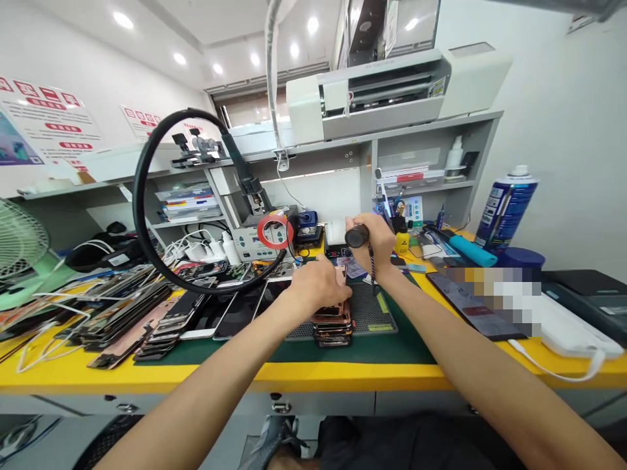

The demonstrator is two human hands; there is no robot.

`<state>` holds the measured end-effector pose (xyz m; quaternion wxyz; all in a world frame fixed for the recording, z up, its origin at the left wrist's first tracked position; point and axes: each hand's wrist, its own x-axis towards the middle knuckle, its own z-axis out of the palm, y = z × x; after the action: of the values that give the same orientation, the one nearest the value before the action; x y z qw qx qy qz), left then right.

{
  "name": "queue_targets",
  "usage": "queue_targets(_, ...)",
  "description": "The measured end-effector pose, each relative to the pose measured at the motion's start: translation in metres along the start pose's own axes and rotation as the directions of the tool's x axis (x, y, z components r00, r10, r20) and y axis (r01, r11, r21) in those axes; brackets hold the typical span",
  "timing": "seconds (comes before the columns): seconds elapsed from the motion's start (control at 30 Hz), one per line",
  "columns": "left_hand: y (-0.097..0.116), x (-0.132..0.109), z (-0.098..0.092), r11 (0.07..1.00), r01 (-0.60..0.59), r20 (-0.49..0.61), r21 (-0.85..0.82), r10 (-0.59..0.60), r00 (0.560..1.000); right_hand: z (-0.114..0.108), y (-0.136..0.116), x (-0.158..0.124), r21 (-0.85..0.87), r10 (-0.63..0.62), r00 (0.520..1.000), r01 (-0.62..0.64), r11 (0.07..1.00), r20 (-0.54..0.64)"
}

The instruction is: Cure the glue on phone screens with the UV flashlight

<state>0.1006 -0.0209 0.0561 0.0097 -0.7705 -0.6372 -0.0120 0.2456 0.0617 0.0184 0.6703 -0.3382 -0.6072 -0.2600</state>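
My left hand (318,284) is closed on a rose-gold phone frame (340,281) that it holds on edge above a small stack of phone frames (333,325) on a dark grey work mat (377,313). My right hand (375,238) is wrapped round a black-handled tool (356,235) with a striped cord hanging from it, held just above and right of the phone frame. The tool's tip is hidden behind my hands.
Rows of phone screens and frames (127,313) cover the left of the yellow-edged bench (304,375). A black hose loop (147,196) arches over them. A blue spray can (504,205), a teal roller (473,251) and a dark phone (465,300) lie right. A green fan (19,241) stands far left.
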Motion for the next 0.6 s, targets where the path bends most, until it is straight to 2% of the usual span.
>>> queue_targets(0.2, 0.0116, -0.0017, 0.0035, 0.997, -0.013, 0.002, 0.082, 0.013, 1.000, -0.0008, -0.0027, 0.0004, -0.024, 0.017, 1.000, -0.016, 1.000, 0.019)
queue_targets(0.6, 0.0122, 0.0010, -0.0044, 0.990, -0.074, 0.092, 0.123, 0.063, 0.994, -0.0006, -0.0036, 0.0003, -0.074, 0.008, 0.999, -0.006, 0.997, 0.038)
